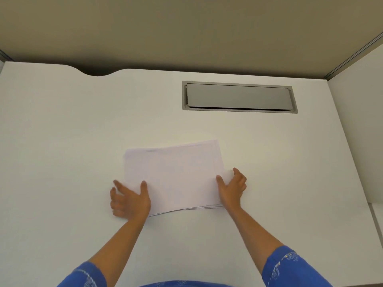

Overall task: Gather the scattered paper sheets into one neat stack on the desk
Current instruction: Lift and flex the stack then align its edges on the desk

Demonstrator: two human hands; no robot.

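A pile of white paper sheets [176,175] lies in the middle of the white desk [62,131], its edges slightly fanned at the near side and the far right corner. My left hand [128,197] grips the pile's left edge, thumb on top and fingers spread beside and under it, a little blurred. My right hand [232,188] holds the right edge, thumb on top of the sheets and fingers curled around the side. Both forearms come up from the bottom in blue patterned sleeves.
A grey cable-tray flap [238,97] is set into the desk at the far right. A beige partition wall [186,27] stands behind the desk, and a curved notch [93,71] cuts the far left edge. A white side panel [360,131] bounds the right.
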